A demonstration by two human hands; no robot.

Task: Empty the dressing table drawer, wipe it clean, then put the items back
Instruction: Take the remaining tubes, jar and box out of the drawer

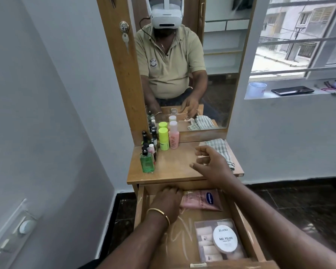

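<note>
The wooden drawer (247, 235) of the dressing table is pulled out below the tabletop (175, 166). My left hand (168, 200) reaches into its far left part, fingers curled down at the end of a pink tube (194, 202); whether it grips the tube I cannot tell. A pink Vaseline tube (212, 199) lies beside that one. My right hand (212, 164) hovers over the tabletop, fingers apart and empty, next to a checked cloth (221, 150). At the drawer's front sits a clear box (206, 241) with a round nail-polish remover tin (225, 240) on it.
Several bottles stand at the tabletop's left: a green one (147, 162), a yellow-green one (164, 139), a pink one (174, 136) and small dark ones. The mirror (182, 65) rises behind. A wall is close on the left. A window sill holds a cup (256, 90) and phone (292, 90).
</note>
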